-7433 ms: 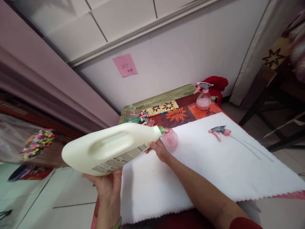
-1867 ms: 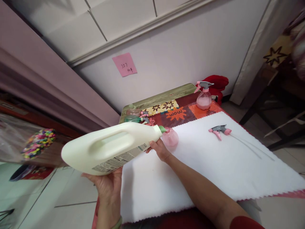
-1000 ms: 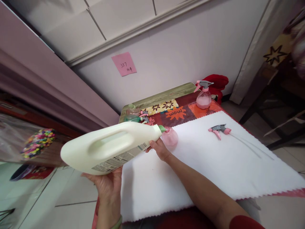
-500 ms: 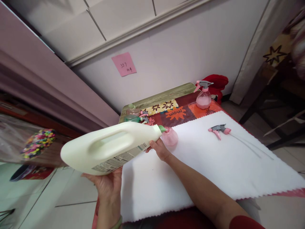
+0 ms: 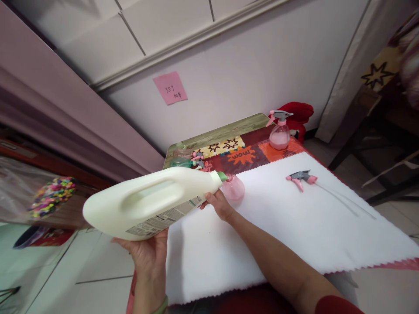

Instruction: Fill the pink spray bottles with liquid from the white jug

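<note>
A large cream detergent jug (image 5: 153,196) lies tilted on its side in the air, its green spout (image 5: 222,176) at the mouth of a round pink spray bottle (image 5: 234,189). That bottle stands on the white mat without its top. My left hand (image 5: 149,255) supports the jug's body from below. Near the neck, my right hand (image 5: 218,205) grips the jug, its far fingers hidden behind the plastic. To the right, a grey and pink spray head (image 5: 301,178) with a long tube rests on the mat. Liquid flow at the spout cannot be made out.
The white mat (image 5: 262,235) covers most of the table. At its back right stands another pink spray bottle (image 5: 279,136) with its head on. A green bottle (image 5: 182,162) and further spray bottles lie at the back left. A dark stool (image 5: 363,131) is on the right.
</note>
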Action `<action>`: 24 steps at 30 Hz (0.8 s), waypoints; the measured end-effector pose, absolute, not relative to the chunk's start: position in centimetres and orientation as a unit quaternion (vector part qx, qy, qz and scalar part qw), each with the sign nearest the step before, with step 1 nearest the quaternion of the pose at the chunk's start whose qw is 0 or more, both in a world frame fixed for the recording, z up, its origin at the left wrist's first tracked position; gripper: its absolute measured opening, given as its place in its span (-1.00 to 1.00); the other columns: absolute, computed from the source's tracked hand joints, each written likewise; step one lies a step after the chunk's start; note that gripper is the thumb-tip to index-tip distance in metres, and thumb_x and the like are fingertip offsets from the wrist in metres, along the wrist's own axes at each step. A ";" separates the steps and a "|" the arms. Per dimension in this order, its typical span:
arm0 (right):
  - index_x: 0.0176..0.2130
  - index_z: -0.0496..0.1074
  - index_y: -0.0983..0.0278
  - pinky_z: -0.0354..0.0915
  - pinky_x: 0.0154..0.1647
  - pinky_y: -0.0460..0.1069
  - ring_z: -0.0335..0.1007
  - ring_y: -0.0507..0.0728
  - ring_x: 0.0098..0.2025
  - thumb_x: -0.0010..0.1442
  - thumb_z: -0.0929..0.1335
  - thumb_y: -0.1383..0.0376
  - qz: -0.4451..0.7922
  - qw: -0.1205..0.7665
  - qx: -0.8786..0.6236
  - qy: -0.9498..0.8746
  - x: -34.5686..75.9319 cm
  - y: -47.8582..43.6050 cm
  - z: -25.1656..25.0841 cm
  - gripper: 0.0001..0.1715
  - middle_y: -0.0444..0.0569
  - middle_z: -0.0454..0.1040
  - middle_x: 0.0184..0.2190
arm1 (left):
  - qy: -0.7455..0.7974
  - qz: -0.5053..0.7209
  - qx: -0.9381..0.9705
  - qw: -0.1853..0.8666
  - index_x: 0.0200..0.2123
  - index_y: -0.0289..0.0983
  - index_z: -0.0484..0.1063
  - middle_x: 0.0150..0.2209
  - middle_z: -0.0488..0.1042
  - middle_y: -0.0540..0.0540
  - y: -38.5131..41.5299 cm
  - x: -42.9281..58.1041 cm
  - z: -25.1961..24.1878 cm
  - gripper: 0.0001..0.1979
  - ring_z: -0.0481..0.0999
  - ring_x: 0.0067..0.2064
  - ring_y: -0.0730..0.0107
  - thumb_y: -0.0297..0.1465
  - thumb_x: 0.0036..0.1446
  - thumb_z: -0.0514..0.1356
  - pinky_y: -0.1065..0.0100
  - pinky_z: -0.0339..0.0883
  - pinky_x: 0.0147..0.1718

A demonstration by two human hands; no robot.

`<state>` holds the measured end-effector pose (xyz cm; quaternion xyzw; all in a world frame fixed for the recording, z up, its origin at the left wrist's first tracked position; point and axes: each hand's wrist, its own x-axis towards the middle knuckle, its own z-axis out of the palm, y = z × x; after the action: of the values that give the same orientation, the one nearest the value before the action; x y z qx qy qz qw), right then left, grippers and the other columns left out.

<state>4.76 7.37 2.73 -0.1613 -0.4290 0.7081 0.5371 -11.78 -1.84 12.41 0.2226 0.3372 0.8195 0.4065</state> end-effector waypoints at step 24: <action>-0.07 0.49 0.32 0.49 -0.43 0.01 0.55 0.12 -0.42 0.09 0.45 -0.26 0.711 0.533 -0.164 -0.428 4.9 7.3 2.9 -0.23 0.03 0.63 -0.31 | 0.326 0.821 0.222 0.413 0.30 0.13 0.35 0.39 0.34 0.01 -1.8 -12.0 12.4 -0.20 0.17 0.46 0.00 0.29 0.04 0.19 -0.03 0.19 0.36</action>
<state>4.88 7.25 2.91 -0.1635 -0.4284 0.7109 0.5333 -11.99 -1.80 12.40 0.2216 0.3258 0.8210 0.4133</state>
